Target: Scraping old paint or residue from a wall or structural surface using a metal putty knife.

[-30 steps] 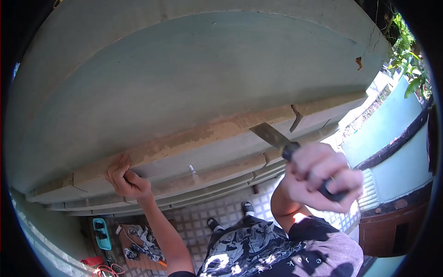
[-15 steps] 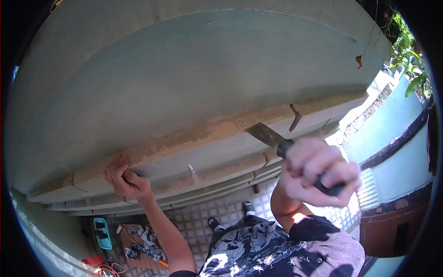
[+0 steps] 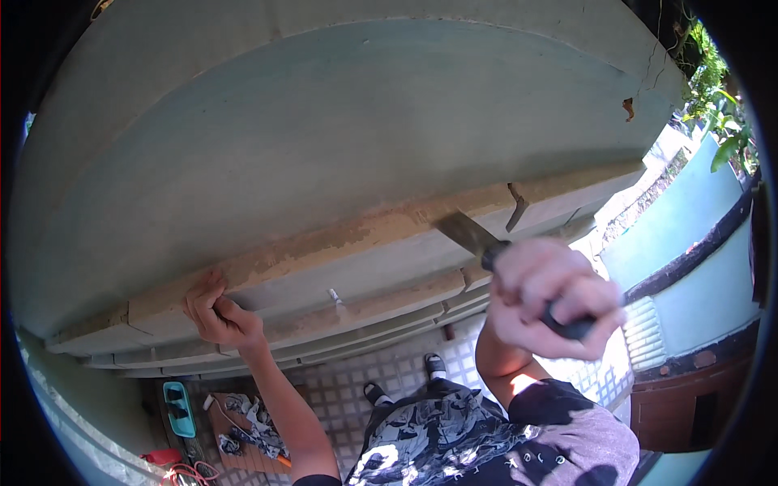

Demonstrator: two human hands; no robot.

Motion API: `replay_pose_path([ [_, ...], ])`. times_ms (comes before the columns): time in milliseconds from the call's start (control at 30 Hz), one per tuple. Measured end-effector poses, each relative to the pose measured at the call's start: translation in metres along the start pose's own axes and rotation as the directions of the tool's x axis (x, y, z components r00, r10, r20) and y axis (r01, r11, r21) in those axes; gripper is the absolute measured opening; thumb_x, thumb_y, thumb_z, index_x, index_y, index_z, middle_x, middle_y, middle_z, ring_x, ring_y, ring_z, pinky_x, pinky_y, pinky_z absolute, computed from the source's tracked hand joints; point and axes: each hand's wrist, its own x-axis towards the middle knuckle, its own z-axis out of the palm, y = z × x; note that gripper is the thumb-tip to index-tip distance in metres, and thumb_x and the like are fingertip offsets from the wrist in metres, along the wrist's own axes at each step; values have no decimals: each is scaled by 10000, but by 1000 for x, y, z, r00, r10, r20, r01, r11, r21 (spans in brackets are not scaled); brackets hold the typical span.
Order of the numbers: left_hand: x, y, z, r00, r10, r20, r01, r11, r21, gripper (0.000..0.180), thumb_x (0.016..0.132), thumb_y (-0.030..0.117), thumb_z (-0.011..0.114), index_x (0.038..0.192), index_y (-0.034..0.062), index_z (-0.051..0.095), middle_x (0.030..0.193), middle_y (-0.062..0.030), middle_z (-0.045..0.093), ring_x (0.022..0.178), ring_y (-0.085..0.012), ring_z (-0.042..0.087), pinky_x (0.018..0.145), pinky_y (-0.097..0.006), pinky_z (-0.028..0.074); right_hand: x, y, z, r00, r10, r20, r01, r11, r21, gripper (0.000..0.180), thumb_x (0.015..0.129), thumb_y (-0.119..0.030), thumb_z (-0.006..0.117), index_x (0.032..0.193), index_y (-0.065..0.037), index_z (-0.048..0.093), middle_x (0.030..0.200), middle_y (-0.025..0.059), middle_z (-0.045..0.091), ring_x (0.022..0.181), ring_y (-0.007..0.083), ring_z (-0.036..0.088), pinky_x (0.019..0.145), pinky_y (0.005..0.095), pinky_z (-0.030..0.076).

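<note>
My right hand [image 3: 555, 298] is wrapped round the dark handle of a scraper [image 3: 470, 233], a putty knife with a flat metal blade. The blade's tip meets the brownish edge of a wall ledge [image 3: 365, 229], where paint looks patchy and worn away. Farther left, my left hand [image 3: 217, 310] grips that same ledge, fingertips on its upper side and the other fingers curled. A dark notch [image 3: 516, 206] breaks the ledge just right of the blade. Above the ledge spreads a pale grey-green wall [image 3: 348, 121].
Below are more stepped ledges [image 3: 381, 301], with a small white piece [image 3: 335, 297] sticking out. Down on the tiled floor lie a turquoise tray [image 3: 179, 409], a board with crumpled cloth [image 3: 251, 425], a red object [image 3: 162, 458] and an orange cord [image 3: 190, 474]. Plants [image 3: 721, 121] grow at the right.
My right hand and the scraper have shifted slightly left, bringing the blade against the ledge's edge. My left hand stays in place on the ledge.
</note>
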Motion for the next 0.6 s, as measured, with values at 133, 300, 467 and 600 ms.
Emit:
replay_pose_path([
  [133, -1, -1, 1, 1000, -16, -16, 15, 1000, -7, 160, 806, -10, 427, 828, 32, 579, 891, -114, 698, 831, -288, 618, 847, -408, 446, 2, 1, 1, 1000, 15, 26, -15, 1000, -13, 446, 1022, -434, 187, 768, -117, 371, 523, 42, 410, 357, 169, 362, 331, 292, 336],
  [300, 1, 1, 2, 1000, -25, -11, 25, 1000, -13, 157, 801, -16, 427, 823, 31, 575, 904, -118, 695, 823, -281, 613, 827, -399, 450, -5, 5, 6, 991, 130, 8, -126, 972, -201, 456, 1021, -455, 203, 760, -121, 371, 522, 28, 418, 344, 152, 347, 325, 280, 336],
  [467, 1, 1, 1, 1000, -6, -9, 6, 1000, -9, 154, 801, -10, 426, 828, 30, 572, 892, -117, 696, 816, -279, 611, 822, -403, 450, 4, -16, 1, 1000, 24, 17, -26, 986, 165, 432, 1052, -305, 347, 689, -70, 365, 641, 72, 486, 467, 204, 482, 425, 311, 352],
  [600, -1, -2, 2, 1000, 1, -18, -1, 1000, -7, 149, 824, 1, 422, 833, 34, 567, 897, -118, 699, 815, -280, 615, 831, -411, 447, 1, 1, -3, 991, 76, 106, -75, 997, -16, 471, 1057, -337, 300, 671, -75, 369, 610, 60, 478, 417, 185, 458, 354, 296, 354],
])
